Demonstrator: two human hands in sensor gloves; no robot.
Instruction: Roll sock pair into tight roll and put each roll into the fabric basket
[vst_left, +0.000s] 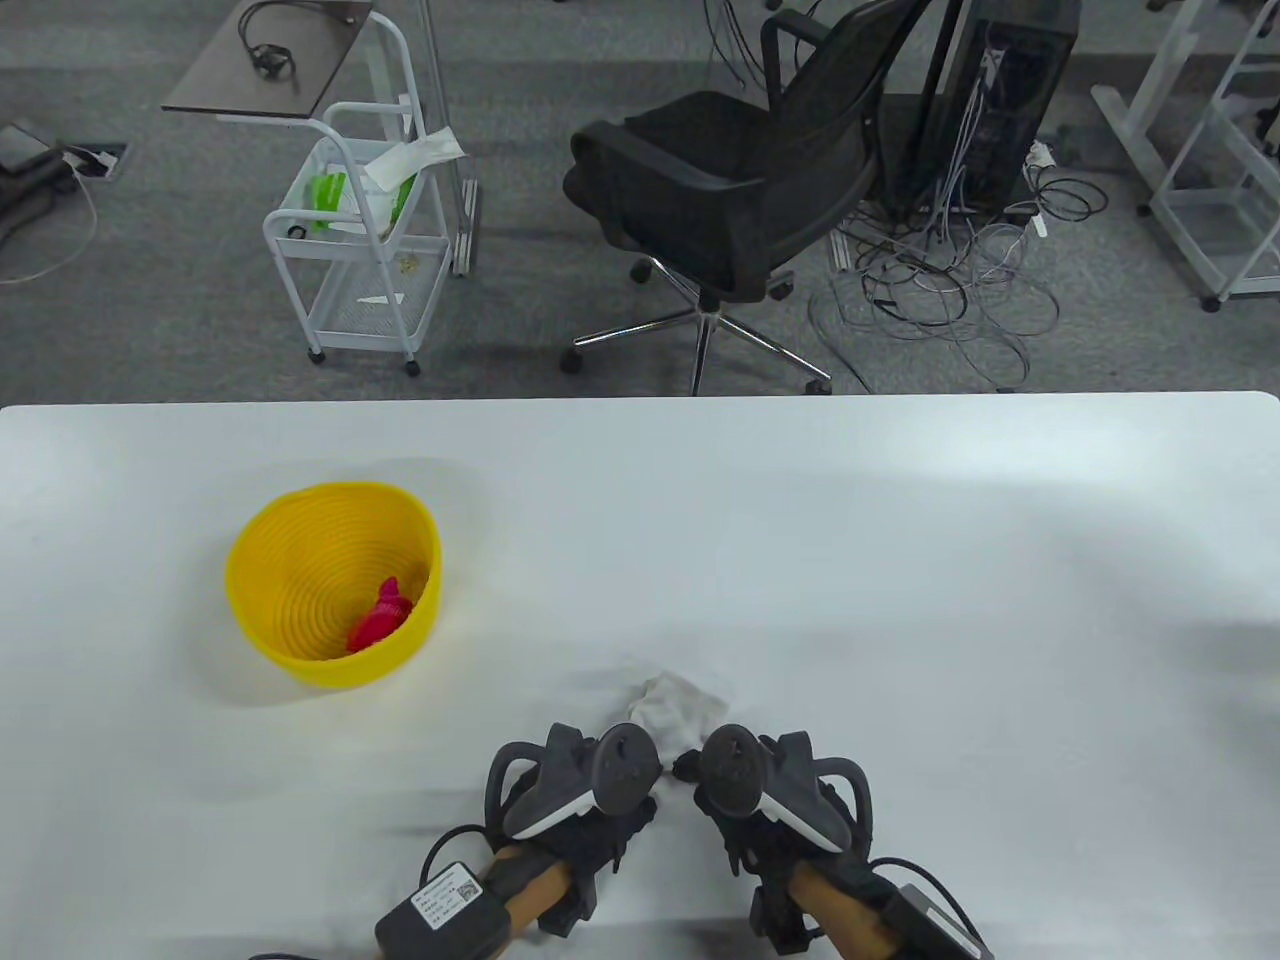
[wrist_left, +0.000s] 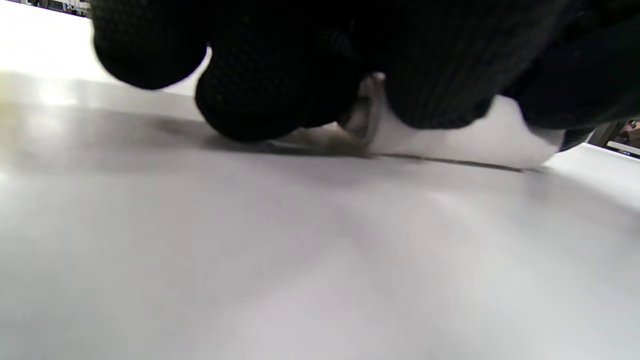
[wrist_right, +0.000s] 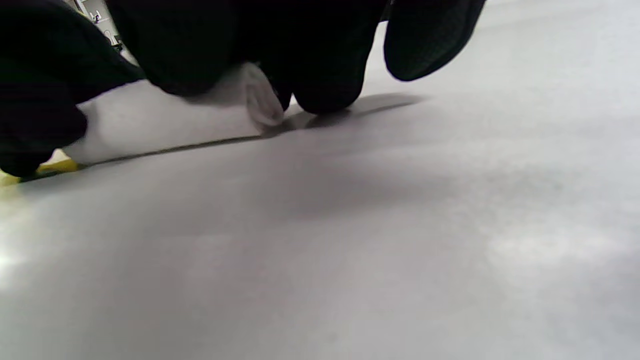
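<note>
White sock pair (vst_left: 676, 712) lies at table's 6 o'clock edge, basket (vst_left: 335, 583) at its 10 o'clock holding one pink roll (vst_left: 380, 617). Left hand (vst_left: 575, 790) and right hand (vst_left: 765, 790) curl fingertips (wrist_left: 270, 95) onto its near end, apparently to begin a tight roll.

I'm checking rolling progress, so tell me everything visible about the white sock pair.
The white sock pair is soft, crumpled knit fabric lying on the white table, to the right of the yellow basket and nearer the person. Its far end pokes out beyond both hands. The left hand and right hand curl their fingers onto it; a folded edge shows between the fingers in both wrist views.
</note>
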